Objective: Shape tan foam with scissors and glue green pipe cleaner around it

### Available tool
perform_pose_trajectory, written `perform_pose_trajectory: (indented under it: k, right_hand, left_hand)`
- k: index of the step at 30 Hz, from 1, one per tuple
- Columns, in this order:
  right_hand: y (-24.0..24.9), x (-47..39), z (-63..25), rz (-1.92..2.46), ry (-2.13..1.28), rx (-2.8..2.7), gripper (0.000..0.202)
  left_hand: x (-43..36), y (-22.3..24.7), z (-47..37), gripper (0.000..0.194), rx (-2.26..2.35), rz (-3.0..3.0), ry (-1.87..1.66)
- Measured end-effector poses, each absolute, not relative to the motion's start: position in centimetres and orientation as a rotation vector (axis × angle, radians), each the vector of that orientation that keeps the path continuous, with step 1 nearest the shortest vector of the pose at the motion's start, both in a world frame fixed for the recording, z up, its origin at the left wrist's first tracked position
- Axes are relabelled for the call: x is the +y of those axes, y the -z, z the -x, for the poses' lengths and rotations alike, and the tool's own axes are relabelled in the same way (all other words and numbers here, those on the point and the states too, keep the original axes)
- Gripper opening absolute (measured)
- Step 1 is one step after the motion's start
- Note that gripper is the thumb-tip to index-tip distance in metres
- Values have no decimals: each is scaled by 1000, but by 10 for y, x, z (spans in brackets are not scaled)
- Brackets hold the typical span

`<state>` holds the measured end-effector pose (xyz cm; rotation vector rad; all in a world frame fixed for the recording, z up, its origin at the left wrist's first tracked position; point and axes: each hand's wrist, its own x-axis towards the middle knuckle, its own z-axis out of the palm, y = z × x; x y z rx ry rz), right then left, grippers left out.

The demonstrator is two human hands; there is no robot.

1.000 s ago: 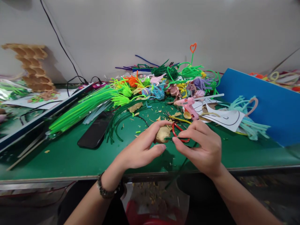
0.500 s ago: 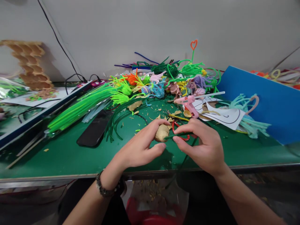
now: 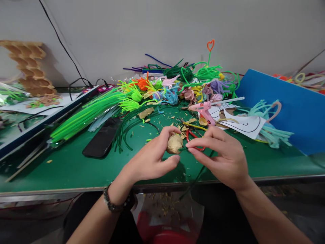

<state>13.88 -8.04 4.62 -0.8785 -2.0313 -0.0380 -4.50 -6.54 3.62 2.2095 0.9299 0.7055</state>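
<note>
Between the thumb and fingers of my left hand (image 3: 154, 157) is a round tan ball (image 3: 174, 144), its surface rough and layered. A dark green stem (image 3: 183, 148) comes out of the ball's right side. My right hand (image 3: 219, 154) pinches that stem close to the ball, thumb and forefinger together. Behind my right fingertips lie red-handled pliers (image 3: 188, 136), partly hidden by the hand. A long dark green strand (image 3: 195, 181) hangs below my right hand past the table edge.
A pink glue gun (image 3: 206, 112) lies behind my right hand. Left are a black phone (image 3: 101, 140) and bright green pipe cleaners (image 3: 86, 117). Coloured bundles (image 3: 167, 91) line the back of the green table (image 3: 76, 176). A blue board (image 3: 281, 108) stands right.
My right fingertips have moved slightly left along the green stem, closer to the ball. The ball has turned a little in my left hand.
</note>
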Motion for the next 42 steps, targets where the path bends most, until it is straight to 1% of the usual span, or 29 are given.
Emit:
perform_pose_trajectory:
  k: [17,29,42]
  right_hand:
    - [-46,-81,-139,894,-17,-2061,3]
    - [-47,-84,-136,924,45,-2067,4]
    - [-46,-84,-135,920,67,-2084,5]
  left_hand:
    - [-69,-38,43,39,946,-2261,-662]
    - [-71,-38,42,32,901,-2270,-713]
    - [-69,-39,40,30,927,-2253,-712]
